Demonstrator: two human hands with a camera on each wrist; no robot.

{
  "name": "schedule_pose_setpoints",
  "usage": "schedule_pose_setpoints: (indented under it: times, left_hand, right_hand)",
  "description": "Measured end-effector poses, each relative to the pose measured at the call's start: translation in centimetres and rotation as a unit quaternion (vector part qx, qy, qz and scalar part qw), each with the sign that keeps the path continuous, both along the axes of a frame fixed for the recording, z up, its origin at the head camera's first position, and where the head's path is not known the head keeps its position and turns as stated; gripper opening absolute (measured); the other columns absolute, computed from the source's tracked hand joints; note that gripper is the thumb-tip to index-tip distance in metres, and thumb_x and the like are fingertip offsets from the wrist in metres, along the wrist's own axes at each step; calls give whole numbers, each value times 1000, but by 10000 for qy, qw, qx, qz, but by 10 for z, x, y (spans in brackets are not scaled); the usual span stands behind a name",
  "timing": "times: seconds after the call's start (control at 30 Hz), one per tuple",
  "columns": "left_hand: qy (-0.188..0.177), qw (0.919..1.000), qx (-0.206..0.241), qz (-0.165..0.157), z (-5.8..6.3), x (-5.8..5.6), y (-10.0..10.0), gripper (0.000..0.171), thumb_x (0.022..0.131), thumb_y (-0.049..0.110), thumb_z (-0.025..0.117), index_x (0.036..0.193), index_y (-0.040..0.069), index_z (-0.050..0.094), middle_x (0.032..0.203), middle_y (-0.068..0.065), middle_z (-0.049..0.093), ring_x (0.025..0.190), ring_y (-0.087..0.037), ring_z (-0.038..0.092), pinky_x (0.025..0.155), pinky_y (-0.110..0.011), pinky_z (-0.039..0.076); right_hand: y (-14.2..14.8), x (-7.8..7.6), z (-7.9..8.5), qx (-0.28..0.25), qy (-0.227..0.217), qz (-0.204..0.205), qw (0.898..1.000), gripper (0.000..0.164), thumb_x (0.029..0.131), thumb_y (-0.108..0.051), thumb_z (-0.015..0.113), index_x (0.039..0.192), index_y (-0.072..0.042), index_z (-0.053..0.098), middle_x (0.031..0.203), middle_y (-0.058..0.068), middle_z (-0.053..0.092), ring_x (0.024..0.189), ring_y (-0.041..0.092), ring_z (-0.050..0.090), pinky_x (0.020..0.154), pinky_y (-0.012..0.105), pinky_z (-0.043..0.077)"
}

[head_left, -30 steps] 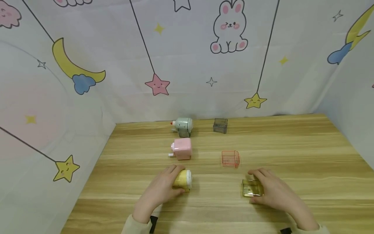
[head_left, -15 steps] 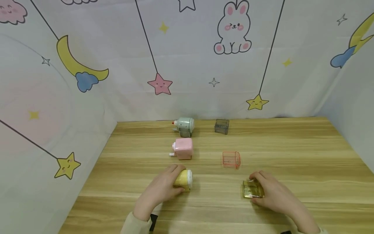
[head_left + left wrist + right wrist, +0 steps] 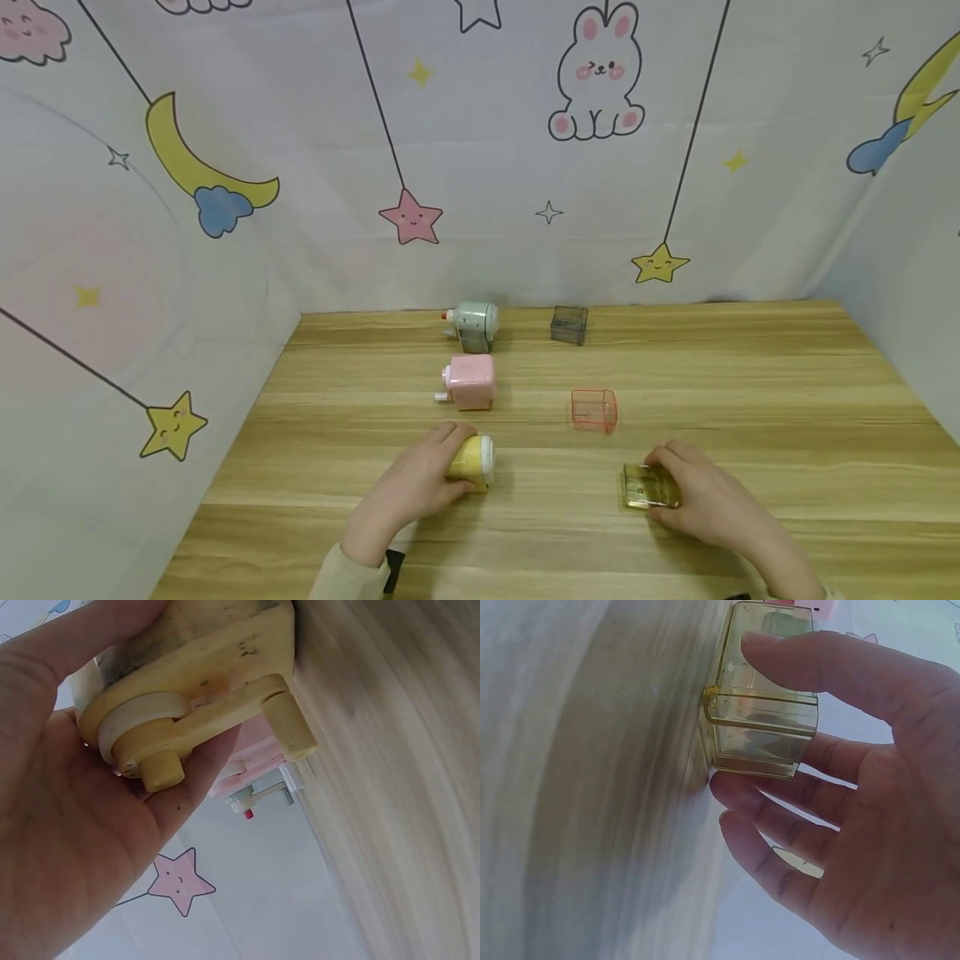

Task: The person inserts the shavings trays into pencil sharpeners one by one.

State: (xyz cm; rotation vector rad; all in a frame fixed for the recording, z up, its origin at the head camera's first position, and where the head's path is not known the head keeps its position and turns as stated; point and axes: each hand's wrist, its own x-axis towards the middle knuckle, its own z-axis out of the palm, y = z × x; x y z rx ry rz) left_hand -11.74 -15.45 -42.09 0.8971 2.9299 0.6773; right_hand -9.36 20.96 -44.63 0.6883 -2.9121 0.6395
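Fingers and thumb of my left hand (image 3: 412, 477) curl round the yellow plastic crank-handled sharpener (image 3: 469, 460), its white rounded end (image 3: 488, 458) facing my right side and its yellow crank (image 3: 225, 712) jutting out on the left. With my right hand (image 3: 705, 497) I pinch the clear yellow plastic box (image 3: 647, 485) between thumb and fingers, well apart from that sharpener; it seems to sit on the wood-grain table (image 3: 540, 533), though my grip hides part of its base. Farther off, the pink boxy crank-handled sharpener (image 3: 472, 382) stands just beyond the yellow one, and the clear red-edged plastic box (image 3: 594, 410) lies between the two rows, nearer my right hand. Beyond these are the grey-green rounded sharpener (image 3: 474, 325) with a red tip and the smoky grey plastic box (image 3: 570, 325), near the white cartoon-printed cloth (image 3: 487, 150).
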Motion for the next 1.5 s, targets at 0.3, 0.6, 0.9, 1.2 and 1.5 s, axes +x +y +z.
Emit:
schedule_pose_setpoints:
  times: [0.3, 0.6, 0.9, 1.2, 1.5]
  left_hand:
    - [39, 10000, -25, -57, -2, -1, 0, 59, 69, 21, 76, 120, 8, 48, 107, -5, 56, 90, -14, 49, 79, -39, 50]
    - [125, 9997, 27, -207, -1, -2, 5, 57, 69, 22, 76, 117, 9, 49, 109, -6, 56, 92, -15, 51, 80, -40, 50]
    - [28, 9998, -72, -193, -2, -3, 10, 58, 70, 24, 75, 118, 10, 48, 110, -5, 57, 93, -14, 51, 81, -39, 50]
    - [53, 9996, -83, -270, -2, -4, 13, 57, 70, 24, 76, 118, 10, 48, 109, -4, 56, 92, -13, 50, 81, -38, 50]
    - [47, 9995, -62, -319, 0, -3, 16, 58, 70, 24, 75, 119, 9, 48, 109, -5, 56, 93, -14, 50, 81, -38, 50]
  right_hand:
    - [-1, -1, -2, 13, -140, -32, 9999, 48, 60, -32, 79, 100, -14, 59, 92, -6, 57, 86, 11, 51, 72, 39, 50]
    - [-7, -5, -4, 61, 48, 57, 10000, 49, 61, -31, 78, 100, -10, 59, 96, -1, 60, 89, 13, 52, 77, 41, 50]
    - [-14, -6, -2, -3, 66, 119, 9999, 48, 61, -29, 79, 100, -9, 59, 94, 0, 60, 86, 13, 52, 76, 41, 50]
    - [-21, -8, -1, -3, 62, 167, 9998, 47, 62, -30, 78, 99, -9, 59, 94, -1, 60, 88, 13, 51, 77, 41, 50]
    - [-26, -10, -3, -75, 145, 217, 9996, 46, 61, -30, 79, 98, -10, 59, 92, -3, 59, 87, 12, 51, 76, 40, 50]
